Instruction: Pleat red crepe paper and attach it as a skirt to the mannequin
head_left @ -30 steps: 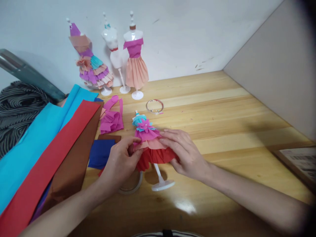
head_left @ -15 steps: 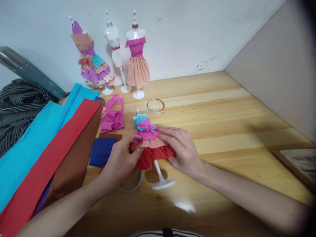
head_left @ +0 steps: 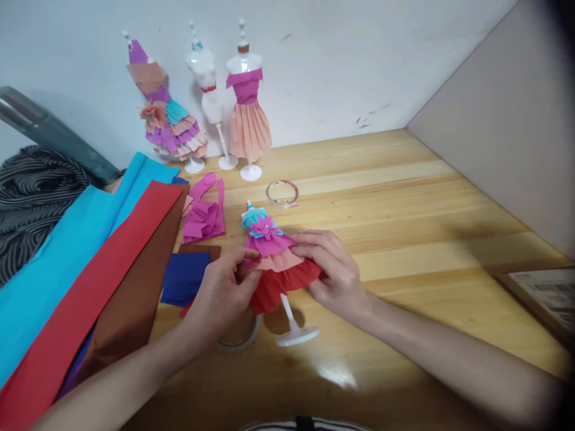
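Observation:
A small dress-form mannequin (head_left: 294, 335) on a white stand leans back on the wooden table in front of me. It wears a layered paper dress (head_left: 283, 260): turquoise top, magenta, peach and red skirt tiers. A magenta paper flower (head_left: 265, 227) with a pale centre sits at its waist. My left hand (head_left: 231, 281) pinches the left edge of the skirt tiers between thumb and fingers. On the other side, my right hand (head_left: 330, 269) grips the skirt's right edge, its thumb partly hidden below the red tier.
Three dress forms stand against the wall, one in a peach-skirted dress (head_left: 249, 129). Turquoise, red (head_left: 90, 287) and brown paper sheets lie at left, with magenta scraps (head_left: 204, 218) and a blue piece (head_left: 185, 278) beside them. Behind the mannequin is a round dish (head_left: 282, 193). A tape roll (head_left: 245, 341) is partly hidden.
The red tier's right side is spread slightly farther out. Both hands stay on the skirt in nearly the same places, and the view has shifted a little.

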Action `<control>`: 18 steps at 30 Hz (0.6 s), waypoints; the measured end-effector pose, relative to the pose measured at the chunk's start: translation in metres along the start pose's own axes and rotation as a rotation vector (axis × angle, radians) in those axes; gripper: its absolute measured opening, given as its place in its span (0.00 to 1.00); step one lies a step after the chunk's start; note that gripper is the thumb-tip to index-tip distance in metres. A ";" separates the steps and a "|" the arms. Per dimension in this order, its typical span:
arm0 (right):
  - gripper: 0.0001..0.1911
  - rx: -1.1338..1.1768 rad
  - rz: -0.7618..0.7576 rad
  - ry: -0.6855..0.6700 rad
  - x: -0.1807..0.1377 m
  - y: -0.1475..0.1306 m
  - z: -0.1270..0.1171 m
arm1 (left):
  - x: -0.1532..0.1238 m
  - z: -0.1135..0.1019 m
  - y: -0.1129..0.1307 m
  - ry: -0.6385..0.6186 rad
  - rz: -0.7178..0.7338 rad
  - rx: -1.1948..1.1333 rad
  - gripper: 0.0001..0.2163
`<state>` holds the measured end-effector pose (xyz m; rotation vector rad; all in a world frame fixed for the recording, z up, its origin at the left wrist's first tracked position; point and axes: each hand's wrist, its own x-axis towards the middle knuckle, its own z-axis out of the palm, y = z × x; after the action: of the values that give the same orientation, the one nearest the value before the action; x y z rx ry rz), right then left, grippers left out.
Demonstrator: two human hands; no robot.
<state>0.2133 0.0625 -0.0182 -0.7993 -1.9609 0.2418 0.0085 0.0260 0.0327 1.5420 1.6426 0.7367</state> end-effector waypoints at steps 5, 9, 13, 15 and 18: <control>0.14 0.025 0.017 0.010 0.001 0.001 0.001 | -0.001 0.001 0.002 -0.022 -0.026 -0.008 0.14; 0.14 0.029 0.030 0.000 0.001 0.002 0.001 | -0.001 0.002 0.003 -0.021 -0.036 0.002 0.15; 0.14 0.021 0.004 0.003 0.001 0.002 0.000 | 0.001 0.002 0.003 -0.013 -0.019 0.010 0.14; 0.15 0.007 -0.012 -0.003 0.000 0.002 0.001 | 0.002 0.001 0.004 -0.007 0.000 0.014 0.13; 0.15 -0.033 -0.031 -0.018 -0.001 0.004 0.002 | 0.002 0.001 0.006 -0.002 0.022 0.025 0.11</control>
<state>0.2137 0.0656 -0.0216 -0.7899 -1.9973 0.1998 0.0127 0.0285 0.0368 1.5802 1.6414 0.7296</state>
